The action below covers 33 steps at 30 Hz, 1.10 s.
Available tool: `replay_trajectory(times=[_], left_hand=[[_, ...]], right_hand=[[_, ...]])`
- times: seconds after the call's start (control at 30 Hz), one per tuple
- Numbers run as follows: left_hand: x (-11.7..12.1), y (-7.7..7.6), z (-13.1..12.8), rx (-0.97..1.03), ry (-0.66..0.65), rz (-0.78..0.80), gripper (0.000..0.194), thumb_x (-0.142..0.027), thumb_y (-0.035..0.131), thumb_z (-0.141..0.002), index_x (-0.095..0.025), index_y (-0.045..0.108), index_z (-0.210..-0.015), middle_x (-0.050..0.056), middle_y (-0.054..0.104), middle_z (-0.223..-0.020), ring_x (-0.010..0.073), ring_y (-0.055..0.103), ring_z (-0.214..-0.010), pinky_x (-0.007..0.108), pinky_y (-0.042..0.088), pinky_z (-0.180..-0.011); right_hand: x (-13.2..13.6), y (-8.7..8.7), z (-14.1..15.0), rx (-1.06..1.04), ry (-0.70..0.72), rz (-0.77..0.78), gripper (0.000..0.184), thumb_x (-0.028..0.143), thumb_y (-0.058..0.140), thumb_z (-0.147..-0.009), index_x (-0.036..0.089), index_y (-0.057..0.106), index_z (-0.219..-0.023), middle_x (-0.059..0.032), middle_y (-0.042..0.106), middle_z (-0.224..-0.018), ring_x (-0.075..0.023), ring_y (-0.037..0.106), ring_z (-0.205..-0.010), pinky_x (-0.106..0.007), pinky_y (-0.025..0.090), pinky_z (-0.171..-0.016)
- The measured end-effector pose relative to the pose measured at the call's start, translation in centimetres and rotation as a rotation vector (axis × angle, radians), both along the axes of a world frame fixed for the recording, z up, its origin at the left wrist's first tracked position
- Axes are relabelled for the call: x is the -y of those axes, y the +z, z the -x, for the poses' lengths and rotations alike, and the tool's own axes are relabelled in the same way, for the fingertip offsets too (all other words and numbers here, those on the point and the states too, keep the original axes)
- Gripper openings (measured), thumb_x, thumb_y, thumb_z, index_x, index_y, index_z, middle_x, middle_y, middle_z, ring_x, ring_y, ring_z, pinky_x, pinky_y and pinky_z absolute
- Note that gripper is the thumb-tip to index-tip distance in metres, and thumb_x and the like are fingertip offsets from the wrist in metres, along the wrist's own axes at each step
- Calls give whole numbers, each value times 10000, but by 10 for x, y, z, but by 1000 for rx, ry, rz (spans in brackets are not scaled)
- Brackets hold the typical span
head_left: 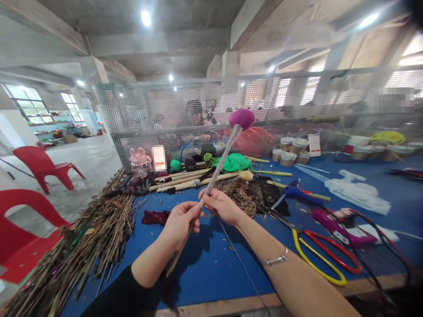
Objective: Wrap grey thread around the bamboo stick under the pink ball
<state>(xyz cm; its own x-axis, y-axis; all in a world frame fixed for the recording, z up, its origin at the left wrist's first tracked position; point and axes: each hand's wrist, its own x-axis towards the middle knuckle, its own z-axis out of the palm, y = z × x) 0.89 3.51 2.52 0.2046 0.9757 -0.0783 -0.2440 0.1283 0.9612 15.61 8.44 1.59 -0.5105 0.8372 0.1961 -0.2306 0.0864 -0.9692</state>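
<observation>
In front of me is a wooden stick with a purple rounded head (242, 119), its upper shaft (221, 163) wrapped in something shiny and pale. The stick leans up and to the right, above the table. My left hand (185, 222) is closed around its lower part. Just above, my right hand (221, 204) pinches the shaft, the fingers of both hands close together. Below the left hand the bare wooden end (175, 259) shows. A dark red cloth piece (155, 217) lies behind my left hand, and crumbled dried plant matter (236, 191) lies beyond the right.
Dried stems (105, 229) cover the blue table's left side. Yellow-and-red-handled scissors (317, 255) and a purple corded tool (343, 226) lie right. Behind are wooden sticks (185, 182), green cloth (235, 163), cups (287, 157), white plastic (358, 191) and a perforated metal screen (139, 114).
</observation>
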Motion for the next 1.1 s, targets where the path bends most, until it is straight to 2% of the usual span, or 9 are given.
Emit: replay_trajectory(times=[0.1,0.3,0.4,0.53,0.67,0.77,0.87,0.97,1.1], left_hand=[[6,-4,-2,1,10,38,364,-441,701,-642,-152,523,-772,-43,528,-622,36,417,-422,171,396,-392],[5,-16,-4,-251,208,-167,325,-357,741,-611,-140,536,-740,-62,495,-546,51,436,-452,173,413,-435],[5,-15,-5,-181,207,-157,328,-405,702,-649,-125,565,-752,-42,529,-576,56,449,-457,200,454,-462],[8,-15,-4,-63,137,-158,349,-463,628,-712,-128,568,-788,-46,522,-531,57,429,-398,204,432,-427],[7,-20,0,-220,96,-212,356,-491,520,-788,-138,561,-806,-43,510,-475,64,417,-348,182,324,-364],[4,-23,3,-366,206,-325,304,-416,665,-695,-148,532,-751,-64,482,-514,47,416,-421,160,325,-414],[2,-23,4,-424,271,-325,309,-359,730,-629,-142,520,-692,-70,464,-516,39,401,-442,154,326,-430],[2,-21,2,-345,215,-262,307,-424,653,-700,-144,527,-692,-64,465,-490,46,389,-384,170,320,-382],[3,-20,-1,-118,43,-145,364,-510,575,-738,-151,520,-748,-35,536,-547,65,442,-372,200,383,-386]], right_hand=[[1,-4,6,19,-11,30,402,501,661,-689,171,478,-826,93,384,-504,-44,248,-388,-204,144,-375],[2,-9,19,16,-84,35,419,473,721,-622,159,483,-765,54,483,-604,-66,411,-510,-197,290,-468],[4,-3,18,-28,0,66,428,479,709,-640,164,480,-817,55,503,-587,-60,399,-466,-194,269,-446],[6,5,11,-20,99,23,411,477,689,-673,154,507,-851,88,432,-511,-32,253,-380,-201,169,-395],[4,3,9,11,38,-24,376,455,698,-670,150,501,-766,86,404,-513,-34,263,-408,-211,168,-407],[1,-4,11,54,-30,-25,373,450,698,-665,143,507,-760,90,387,-504,-39,275,-420,-213,170,-416],[0,-6,12,62,-73,-23,374,448,698,-660,144,505,-764,98,374,-491,-34,254,-403,-215,154,-408],[1,-3,11,40,-46,17,391,457,697,-657,145,511,-801,104,380,-479,-27,216,-371,-218,115,-386],[2,-1,8,7,11,54,433,489,693,-642,149,516,-843,89,439,-495,-29,228,-361,-218,97,-377]])
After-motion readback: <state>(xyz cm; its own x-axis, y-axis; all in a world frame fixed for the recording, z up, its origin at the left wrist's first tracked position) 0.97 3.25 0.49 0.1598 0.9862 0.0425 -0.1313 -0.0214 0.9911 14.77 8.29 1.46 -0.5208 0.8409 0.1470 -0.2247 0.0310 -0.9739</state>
